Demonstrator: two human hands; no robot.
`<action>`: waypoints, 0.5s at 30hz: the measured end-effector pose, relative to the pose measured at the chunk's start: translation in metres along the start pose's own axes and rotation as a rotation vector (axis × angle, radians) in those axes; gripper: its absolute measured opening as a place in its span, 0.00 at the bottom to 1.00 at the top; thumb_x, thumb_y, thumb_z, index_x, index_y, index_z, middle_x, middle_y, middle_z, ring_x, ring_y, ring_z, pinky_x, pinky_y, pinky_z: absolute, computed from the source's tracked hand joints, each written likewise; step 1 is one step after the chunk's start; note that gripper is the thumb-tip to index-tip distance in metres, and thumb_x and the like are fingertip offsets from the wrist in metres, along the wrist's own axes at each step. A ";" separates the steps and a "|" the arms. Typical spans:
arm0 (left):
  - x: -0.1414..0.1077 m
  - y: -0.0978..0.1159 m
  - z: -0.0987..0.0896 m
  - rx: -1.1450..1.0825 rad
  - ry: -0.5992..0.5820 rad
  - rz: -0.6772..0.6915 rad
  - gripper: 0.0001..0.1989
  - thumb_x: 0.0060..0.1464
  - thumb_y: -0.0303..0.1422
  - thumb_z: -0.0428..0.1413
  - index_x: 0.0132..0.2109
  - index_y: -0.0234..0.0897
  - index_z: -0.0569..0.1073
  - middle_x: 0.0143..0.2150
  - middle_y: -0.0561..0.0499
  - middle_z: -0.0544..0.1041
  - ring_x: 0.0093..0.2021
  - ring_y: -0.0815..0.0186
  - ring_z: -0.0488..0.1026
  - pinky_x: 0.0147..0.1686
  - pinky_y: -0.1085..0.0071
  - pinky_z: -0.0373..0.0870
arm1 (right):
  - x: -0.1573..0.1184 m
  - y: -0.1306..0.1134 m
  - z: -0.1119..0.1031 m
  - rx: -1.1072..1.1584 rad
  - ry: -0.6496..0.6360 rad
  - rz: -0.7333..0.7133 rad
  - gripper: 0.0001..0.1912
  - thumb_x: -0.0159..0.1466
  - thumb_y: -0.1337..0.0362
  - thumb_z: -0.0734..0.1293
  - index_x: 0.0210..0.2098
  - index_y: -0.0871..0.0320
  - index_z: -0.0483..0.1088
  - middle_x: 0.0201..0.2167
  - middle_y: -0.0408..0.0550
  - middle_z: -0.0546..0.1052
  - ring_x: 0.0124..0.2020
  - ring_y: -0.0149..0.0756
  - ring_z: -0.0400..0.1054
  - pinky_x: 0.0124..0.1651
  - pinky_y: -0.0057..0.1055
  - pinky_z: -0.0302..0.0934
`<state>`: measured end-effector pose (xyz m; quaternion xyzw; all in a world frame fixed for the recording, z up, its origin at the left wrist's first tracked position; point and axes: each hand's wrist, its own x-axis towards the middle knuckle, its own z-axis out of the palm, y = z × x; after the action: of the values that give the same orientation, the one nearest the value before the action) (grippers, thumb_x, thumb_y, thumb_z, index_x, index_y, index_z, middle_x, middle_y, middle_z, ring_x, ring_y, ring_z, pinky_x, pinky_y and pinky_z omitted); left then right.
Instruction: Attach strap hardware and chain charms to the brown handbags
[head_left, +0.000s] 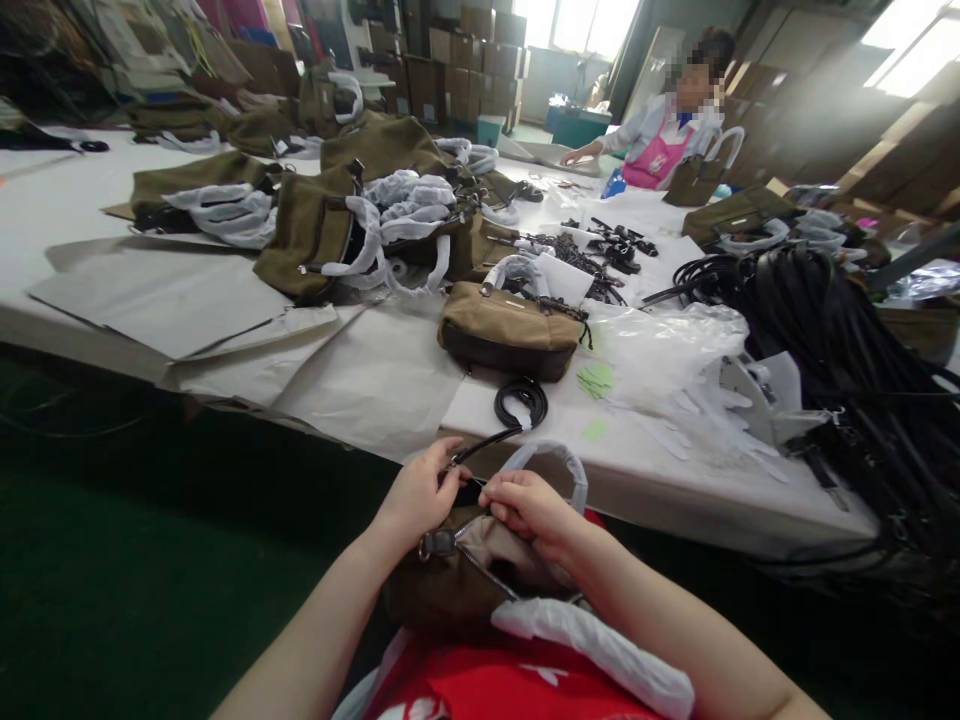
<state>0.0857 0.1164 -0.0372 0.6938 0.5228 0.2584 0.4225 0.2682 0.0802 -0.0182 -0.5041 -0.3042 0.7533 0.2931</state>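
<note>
An open brown bag [442,592] with a zipper and white-wrapped handles rests on my lap against the red apron. Above its opening, my left hand [431,485] pinches the end of a black strap [487,442] near its metal clip. The rest of that strap lies coiled on the table edge. Just to the right, my right hand [529,508] is closed, thumb and fingers pressed together on something thin and dark, too small to make out. Beyond the coil stands a tan and black bag [510,330].
The white table [360,385] holds piled olive bags [307,235], dark hardware [622,245], clear plastic [660,345], green pieces [595,380] and a heap of black straps [817,330]. A person in a pink apron [658,160] stands across it.
</note>
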 end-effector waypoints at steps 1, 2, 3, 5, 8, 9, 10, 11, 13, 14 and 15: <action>-0.001 0.002 -0.001 0.021 -0.023 0.024 0.20 0.57 0.31 0.48 0.56 0.35 0.66 0.39 0.45 0.83 0.42 0.57 0.81 0.48 0.59 0.74 | 0.000 0.000 0.000 -0.003 -0.003 -0.005 0.09 0.53 0.60 0.68 0.27 0.61 0.71 0.13 0.34 0.64 0.11 0.18 0.41 0.15 0.25 0.27; -0.002 0.004 -0.002 0.032 -0.048 0.048 0.18 0.58 0.32 0.48 0.55 0.36 0.67 0.40 0.45 0.83 0.42 0.57 0.80 0.47 0.60 0.74 | 0.000 0.001 0.001 -0.008 -0.006 -0.005 0.09 0.53 0.60 0.68 0.27 0.61 0.71 0.13 0.34 0.64 0.11 0.18 0.41 0.15 0.25 0.28; -0.003 0.006 -0.004 0.042 -0.075 0.069 0.16 0.59 0.32 0.47 0.53 0.38 0.69 0.41 0.45 0.82 0.42 0.57 0.80 0.46 0.61 0.74 | 0.000 0.001 0.001 -0.013 -0.007 -0.002 0.09 0.53 0.60 0.68 0.27 0.61 0.71 0.13 0.34 0.64 0.10 0.18 0.42 0.15 0.25 0.28; -0.005 0.011 -0.007 0.089 -0.111 0.104 0.13 0.62 0.35 0.45 0.47 0.40 0.72 0.41 0.45 0.82 0.42 0.57 0.80 0.43 0.63 0.74 | 0.001 0.000 0.002 -0.022 0.000 0.012 0.09 0.54 0.60 0.67 0.27 0.61 0.71 0.13 0.34 0.65 0.10 0.19 0.42 0.15 0.26 0.28; -0.004 0.014 -0.012 0.216 -0.092 0.134 0.15 0.64 0.38 0.42 0.43 0.42 0.73 0.39 0.45 0.82 0.39 0.56 0.80 0.39 0.63 0.74 | 0.001 -0.001 0.005 -0.027 0.055 -0.028 0.10 0.54 0.61 0.67 0.33 0.61 0.71 0.17 0.37 0.71 0.10 0.19 0.44 0.15 0.25 0.32; -0.003 0.014 -0.013 0.257 -0.069 0.139 0.16 0.64 0.38 0.42 0.42 0.43 0.73 0.38 0.46 0.82 0.39 0.55 0.80 0.38 0.63 0.74 | 0.000 -0.002 0.006 -0.020 0.094 -0.088 0.10 0.53 0.63 0.68 0.35 0.60 0.71 0.20 0.38 0.73 0.11 0.20 0.48 0.15 0.23 0.36; -0.002 0.015 -0.015 0.290 -0.037 0.145 0.15 0.63 0.38 0.42 0.41 0.44 0.73 0.38 0.46 0.83 0.38 0.54 0.81 0.37 0.63 0.74 | -0.002 -0.002 0.007 -0.012 0.136 -0.167 0.12 0.51 0.66 0.69 0.37 0.60 0.70 0.22 0.39 0.75 0.14 0.21 0.53 0.17 0.22 0.42; -0.001 0.015 -0.016 0.312 -0.002 0.155 0.15 0.63 0.38 0.43 0.41 0.45 0.74 0.38 0.47 0.83 0.38 0.54 0.81 0.37 0.62 0.75 | -0.005 -0.003 0.008 -0.009 0.169 -0.250 0.14 0.50 0.69 0.70 0.37 0.59 0.70 0.24 0.39 0.75 0.17 0.22 0.58 0.21 0.21 0.48; 0.001 0.019 -0.019 0.327 0.081 0.193 0.12 0.61 0.40 0.46 0.41 0.46 0.74 0.39 0.48 0.83 0.39 0.53 0.81 0.39 0.62 0.75 | -0.011 -0.002 0.009 -0.030 0.196 -0.347 0.12 0.48 0.71 0.71 0.33 0.59 0.71 0.23 0.39 0.74 0.22 0.24 0.62 0.25 0.21 0.53; 0.002 0.022 -0.020 0.319 0.117 0.216 0.11 0.60 0.40 0.47 0.41 0.47 0.74 0.40 0.49 0.83 0.40 0.53 0.81 0.40 0.61 0.75 | -0.014 -0.001 0.009 -0.046 0.185 -0.345 0.10 0.49 0.70 0.71 0.32 0.59 0.71 0.21 0.38 0.72 0.20 0.24 0.62 0.24 0.22 0.53; 0.003 0.026 -0.022 0.305 0.141 0.237 0.11 0.60 0.41 0.48 0.42 0.48 0.74 0.41 0.49 0.83 0.41 0.53 0.81 0.41 0.61 0.75 | -0.017 0.000 0.009 -0.057 0.165 -0.319 0.08 0.50 0.68 0.71 0.30 0.59 0.70 0.19 0.37 0.70 0.17 0.24 0.59 0.22 0.22 0.52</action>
<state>0.0824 0.1232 -0.0036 0.7866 0.4990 0.2719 0.2416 0.2654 0.0661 -0.0053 -0.5177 -0.3766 0.6443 0.4184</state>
